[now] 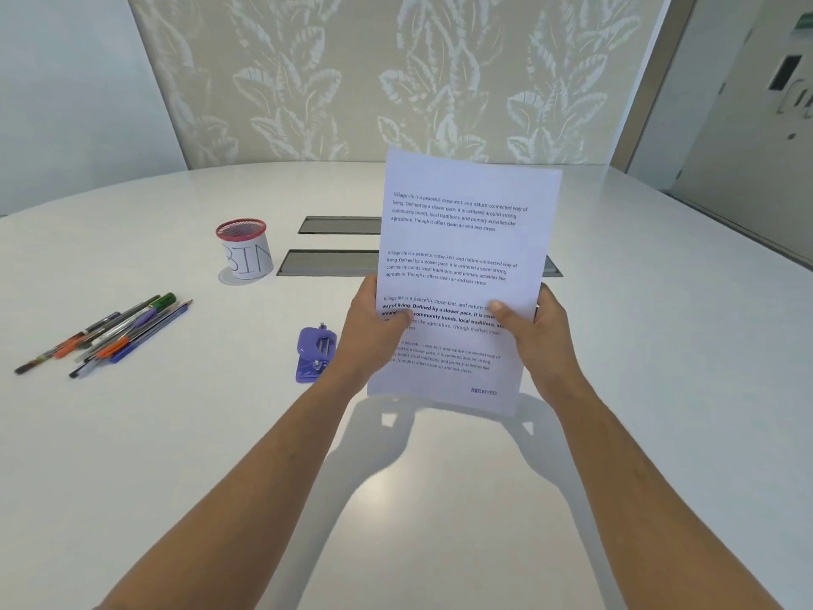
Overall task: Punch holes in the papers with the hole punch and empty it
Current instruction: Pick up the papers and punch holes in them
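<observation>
Squaring the papers before punching

Left hand [374, 328] and right hand [534, 330] pinch the papers [462, 266] upright above the desk [440, 499], fingers curled behind; tap edges flush, then feed the hole punch [314, 354] at nine o'clock.

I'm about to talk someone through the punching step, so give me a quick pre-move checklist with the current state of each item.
1. Papers held securely: ok, left hand and right hand grip the two side edges, thumbs on the front.
2. Sheets squared up: cannot tell, only the front sheet shows.
3. Hole punch within reach: ok, it lies on the table just left of the left hand.
4. A hand free to work the punch: not ok, both hold the papers.
5. Container marked BIN ready for emptying: ok, upright on the table beyond the punch.
6. Pens clear of the punch: ok, they lie well to its left.
</observation>
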A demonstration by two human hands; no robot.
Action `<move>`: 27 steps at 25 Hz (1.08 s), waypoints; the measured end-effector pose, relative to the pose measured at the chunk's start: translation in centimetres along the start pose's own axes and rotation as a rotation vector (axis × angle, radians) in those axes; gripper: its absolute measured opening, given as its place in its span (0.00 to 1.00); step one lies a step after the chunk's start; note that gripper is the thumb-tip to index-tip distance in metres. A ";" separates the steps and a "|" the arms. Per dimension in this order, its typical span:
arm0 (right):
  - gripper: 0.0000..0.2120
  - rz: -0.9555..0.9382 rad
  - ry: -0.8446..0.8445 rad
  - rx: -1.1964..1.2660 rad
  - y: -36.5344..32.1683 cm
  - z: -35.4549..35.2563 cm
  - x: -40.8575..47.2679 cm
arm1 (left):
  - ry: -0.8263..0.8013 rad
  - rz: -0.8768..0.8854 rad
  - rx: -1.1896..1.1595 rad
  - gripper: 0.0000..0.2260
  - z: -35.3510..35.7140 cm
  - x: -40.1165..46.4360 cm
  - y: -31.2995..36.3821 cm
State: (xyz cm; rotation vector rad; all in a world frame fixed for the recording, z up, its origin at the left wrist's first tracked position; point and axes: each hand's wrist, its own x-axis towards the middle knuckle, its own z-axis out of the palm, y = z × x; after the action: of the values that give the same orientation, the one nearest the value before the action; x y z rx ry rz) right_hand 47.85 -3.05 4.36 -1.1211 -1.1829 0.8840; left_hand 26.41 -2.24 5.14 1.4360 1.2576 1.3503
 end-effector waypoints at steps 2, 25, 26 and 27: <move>0.10 0.024 0.011 0.007 0.5 0.7 0.2 | -0.044 -0.086 0.015 0.15 -1.0 0.0 -0.5; 0.11 0.477 -0.045 0.095 4.9 7.1 0.9 | 0.072 -0.335 0.920 0.20 -10.5 7.5 -6.6; 0.11 0.480 -0.038 0.092 4.8 6.9 1.0 | 0.045 -0.339 0.939 0.21 -10.2 7.7 -6.6; 0.11 0.482 -0.038 0.074 4.8 6.7 1.0 | 0.013 -0.348 0.956 0.21 -9.9 7.8 -6.8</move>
State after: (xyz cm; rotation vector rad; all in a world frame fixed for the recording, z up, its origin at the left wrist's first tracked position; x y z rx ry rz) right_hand 41.59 0.36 0.06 -1.3592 -0.9121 1.3086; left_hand 15.19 5.96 1.51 1.6687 2.1964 0.5012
